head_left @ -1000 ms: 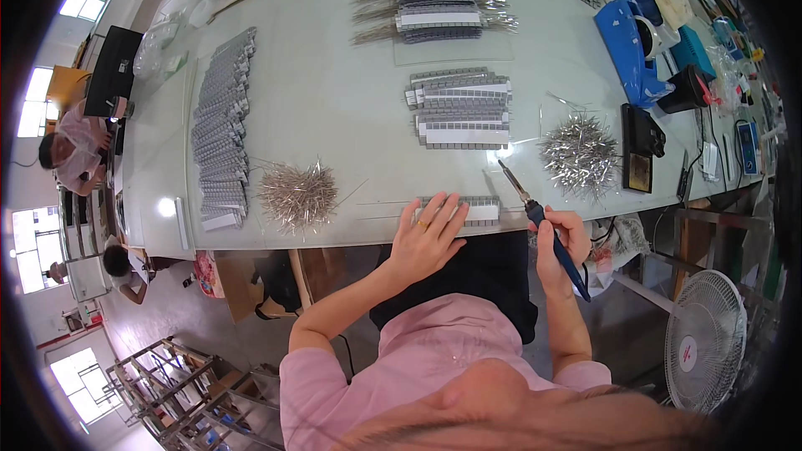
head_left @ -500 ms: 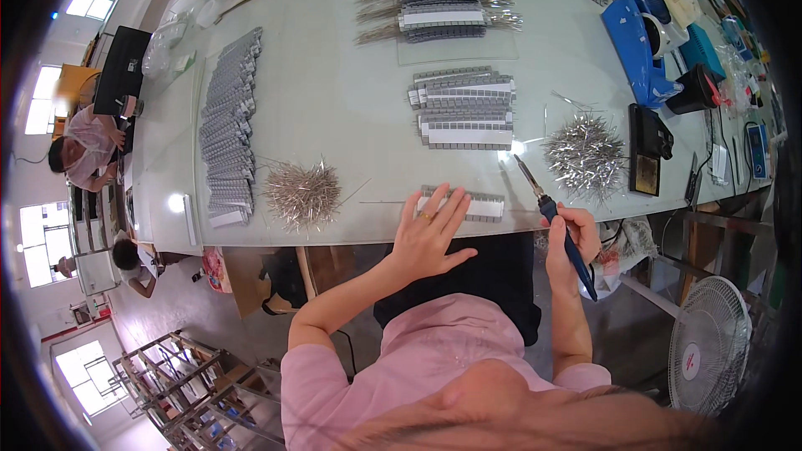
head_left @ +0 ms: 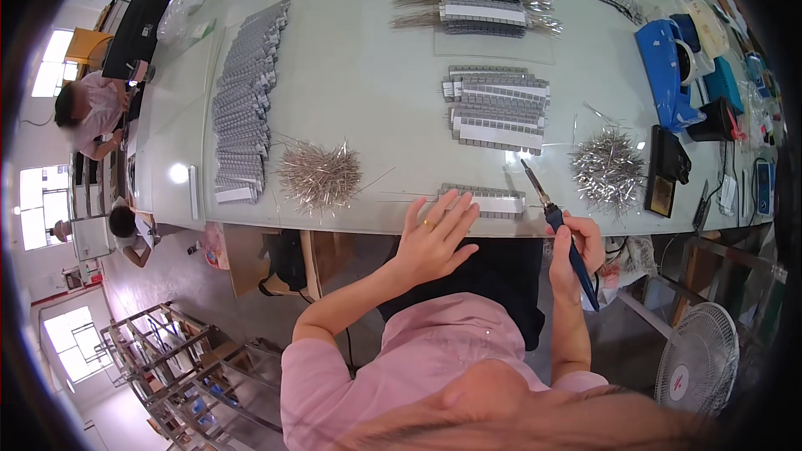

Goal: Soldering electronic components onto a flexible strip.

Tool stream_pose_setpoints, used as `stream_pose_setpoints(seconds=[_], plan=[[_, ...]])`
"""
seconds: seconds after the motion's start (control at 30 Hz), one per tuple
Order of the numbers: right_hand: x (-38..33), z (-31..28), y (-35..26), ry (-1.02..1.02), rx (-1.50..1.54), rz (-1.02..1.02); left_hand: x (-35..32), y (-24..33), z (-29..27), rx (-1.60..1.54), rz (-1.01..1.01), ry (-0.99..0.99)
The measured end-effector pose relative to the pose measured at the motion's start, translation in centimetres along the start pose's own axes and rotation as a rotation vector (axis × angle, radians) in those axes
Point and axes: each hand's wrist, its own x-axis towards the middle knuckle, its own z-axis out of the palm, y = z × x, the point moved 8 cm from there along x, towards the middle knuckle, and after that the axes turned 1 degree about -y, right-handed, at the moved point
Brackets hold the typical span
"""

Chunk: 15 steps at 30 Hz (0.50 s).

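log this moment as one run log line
left hand: flat, fingers on grey strip at table edge | right hand: grip on soldering iron, tip raised beside strip | pin pile to right

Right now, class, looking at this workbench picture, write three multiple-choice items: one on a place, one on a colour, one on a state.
1. Where does the left hand rest?
A. on the fan
B. at the table's near edge, fingers reaching the grey strip
C. on the blue tape dispenser

2. What colour is the handle of the soldering iron?
A. red
B. yellow
C. dark blue

3. How is the right hand?
A. closed round the soldering iron
B. flat on the table
C. holding a cup

Answers: 1 B, the spread fingers lie by the strip at the table's edge. 2 C, the grip shows dark blue below the metal tip. 3 A, the fingers wrap the handle.
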Motion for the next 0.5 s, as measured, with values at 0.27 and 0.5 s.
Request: stream_pose_setpoints(seconds=[0.27, 0.5], plan=[[-0.3, -0.3, 0.0, 0.043, 0.022, 0.036, 1.7, 0.3, 0.4, -0.097, 0.051, -0.039], [-0.1, -0.4, -0.7, 0.085, 0.038, 0.029, 1.4, 1.1, 1.4, -0.133, 0.045, -0.072]])
